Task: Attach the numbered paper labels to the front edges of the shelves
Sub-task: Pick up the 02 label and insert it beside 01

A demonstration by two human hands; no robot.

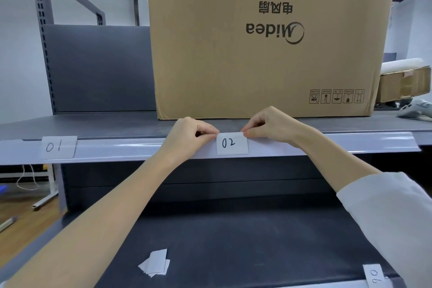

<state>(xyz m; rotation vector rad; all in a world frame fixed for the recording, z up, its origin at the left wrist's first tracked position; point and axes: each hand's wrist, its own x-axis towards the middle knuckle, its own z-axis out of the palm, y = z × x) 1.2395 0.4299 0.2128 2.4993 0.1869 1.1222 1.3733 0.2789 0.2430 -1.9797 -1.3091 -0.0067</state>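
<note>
A big cardboard box [268, 37] (its print is upside down) stands on the shelf [105, 124] in the upper middle. On the shelf's front edge [121, 151], at the centre, the left hand [190, 134] and right hand [272, 125] pinch the top corners of the "02" label [232, 143]. The "01" label [59, 147] sits at left, and spare paper slips [156, 263] lie at lower middle.

Single head-worn wide-angle view, facing forward and slightly down, close to the upper shelf's front edge [327, 145], both forearms reaching in from the bottom corners, cardboard box [264, 54] filling the top, lower shelf [257, 241] directly beneath, edges bowed by the lens
</note>
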